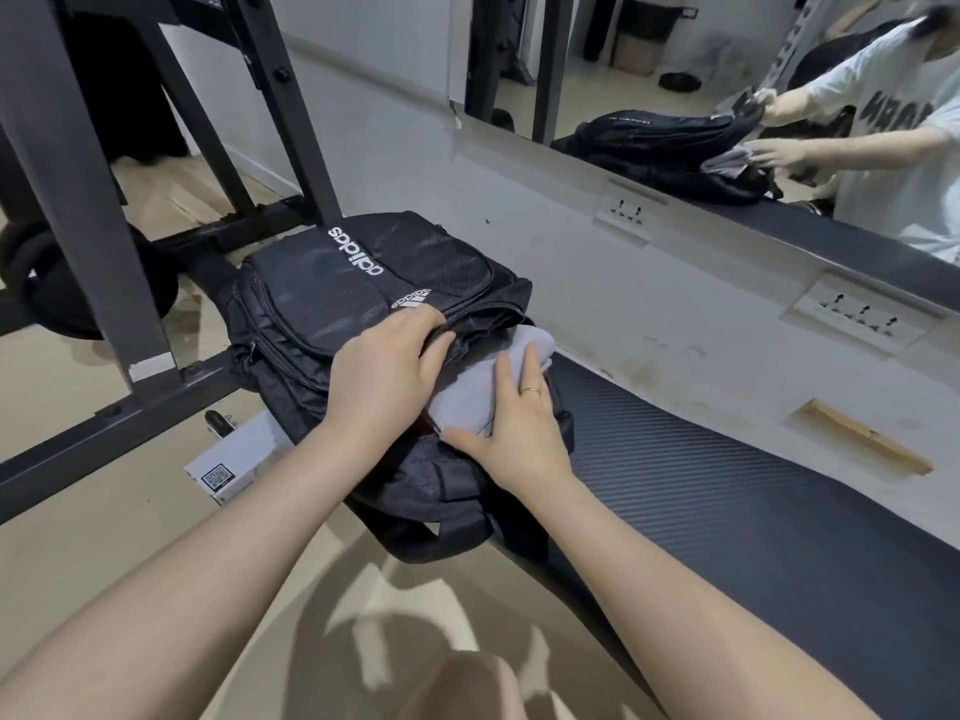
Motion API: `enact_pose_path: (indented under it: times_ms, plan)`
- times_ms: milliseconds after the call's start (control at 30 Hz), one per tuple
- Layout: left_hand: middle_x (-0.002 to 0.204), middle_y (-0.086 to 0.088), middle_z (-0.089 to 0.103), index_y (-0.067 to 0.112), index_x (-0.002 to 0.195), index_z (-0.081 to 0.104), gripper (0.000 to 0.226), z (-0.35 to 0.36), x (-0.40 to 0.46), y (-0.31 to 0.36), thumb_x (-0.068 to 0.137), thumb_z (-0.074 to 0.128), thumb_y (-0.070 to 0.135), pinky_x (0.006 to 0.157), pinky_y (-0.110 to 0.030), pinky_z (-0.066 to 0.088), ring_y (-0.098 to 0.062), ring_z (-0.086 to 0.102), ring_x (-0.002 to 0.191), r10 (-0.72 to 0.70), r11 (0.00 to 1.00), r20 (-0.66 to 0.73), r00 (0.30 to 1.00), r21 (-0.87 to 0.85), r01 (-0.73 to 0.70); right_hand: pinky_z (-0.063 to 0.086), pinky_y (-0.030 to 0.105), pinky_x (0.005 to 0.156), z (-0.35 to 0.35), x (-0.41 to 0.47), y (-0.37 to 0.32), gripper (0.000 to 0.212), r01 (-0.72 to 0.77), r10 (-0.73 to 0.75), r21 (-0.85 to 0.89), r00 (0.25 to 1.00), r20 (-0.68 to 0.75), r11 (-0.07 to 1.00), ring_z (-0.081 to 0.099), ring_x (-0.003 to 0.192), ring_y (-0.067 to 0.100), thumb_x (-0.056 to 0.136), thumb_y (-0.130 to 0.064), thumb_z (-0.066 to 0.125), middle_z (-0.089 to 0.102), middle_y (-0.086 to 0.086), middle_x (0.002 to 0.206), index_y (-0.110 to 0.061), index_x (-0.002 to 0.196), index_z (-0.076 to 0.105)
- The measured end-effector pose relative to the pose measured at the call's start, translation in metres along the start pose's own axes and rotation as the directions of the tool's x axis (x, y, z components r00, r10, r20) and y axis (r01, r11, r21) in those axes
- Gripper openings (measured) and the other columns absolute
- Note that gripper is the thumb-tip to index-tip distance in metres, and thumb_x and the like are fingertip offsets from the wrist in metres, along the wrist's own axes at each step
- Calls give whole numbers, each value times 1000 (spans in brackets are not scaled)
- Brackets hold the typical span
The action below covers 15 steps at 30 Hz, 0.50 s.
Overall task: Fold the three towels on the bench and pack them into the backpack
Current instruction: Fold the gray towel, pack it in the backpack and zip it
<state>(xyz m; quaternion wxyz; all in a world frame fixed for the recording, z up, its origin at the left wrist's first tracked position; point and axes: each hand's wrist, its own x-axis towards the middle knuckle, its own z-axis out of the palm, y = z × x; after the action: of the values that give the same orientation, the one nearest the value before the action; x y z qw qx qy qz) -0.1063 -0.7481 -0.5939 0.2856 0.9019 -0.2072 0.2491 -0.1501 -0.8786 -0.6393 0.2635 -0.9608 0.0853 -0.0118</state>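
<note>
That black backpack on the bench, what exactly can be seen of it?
The backpack is black, of woven and mesh-looking fabric, with white brand lettering and three stripes on its front. It lies flat at the end of the dark ribbed bench, front pocket upward, a strap hanging off the bench's near edge. Its main zipper is open, and a folded grey towel sticks partly out. The left hand grips the edge of the opening; the right hand presses flat on the towel. The wall mirror shows it too.

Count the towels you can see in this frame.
1. A grey towel lies half inside the open backpack, under the right hand; the mirror repeats it. No towels show on the bench; others may be hidden in the backpack.
</note>
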Motion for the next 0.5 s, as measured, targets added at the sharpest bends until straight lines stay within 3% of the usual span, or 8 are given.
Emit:
enact_pose_path:
  times_ms: [167, 267, 333, 400, 500]
  plan:
    - [82, -6, 69, 9, 89, 64, 21, 3, -1, -4, 86, 55, 27, 57, -30, 42, -32, 64, 69, 42, 999, -31, 999, -23, -42, 0, 40, 117, 16, 19, 2, 97, 36, -45, -259, 998, -32, 965, 1, 146, 20, 79, -64, 52, -4, 12, 157, -13, 148, 5]
    - [81, -3, 69, 10, 87, 64, 31, 7, -2, -6, 84, 45, 34, 54, -30, 46, -29, 65, 66, 61, 998, -20, 998, -33, -62, 5, 41, 118, 20, 35, -3, 91, 95, -87, -316, 995, 41, 944, 9, 145, 21, 81, -69, 39, 13, 15, 155, -9, 145, 18]
    - [83, -3, 69, 11, 88, 64, 33, 11, -4, -7, 84, 42, 35, 55, -30, 48, -28, 65, 68, 68, 997, -7, 998, -41, -68, 18, 41, 115, 13, 38, 1, 96, 178, -163, -296, 984, 73, 939, 23, 140, 26, 75, -75, 25, 27, 17, 149, -6, 142, 27]
    - [85, -3, 68, 11, 92, 63, 35, 15, -6, -8, 84, 39, 36, 55, -33, 50, -29, 65, 71, 80, 995, 23, 997, -69, -78, 24, 39, 111, -2, 33, 16, 83, 257, -246, -278, 966, 73, 926, 39, 130, 27, 81, -69, 33, 40, 13, 141, -8, 137, 33]
    - [88, -4, 66, 18, 99, 55, 31, 25, -13, -8, 85, 36, 37, 53, -36, 52, -29, 64, 71, 119, 989, 73, 990, -98, -111, 7, 39, 115, -24, 14, 48, 56, 331, -318, -346, 943, 95, 878, 46, 124, 19, 89, -55, 39, 54, 1, 127, -17, 131, 40]
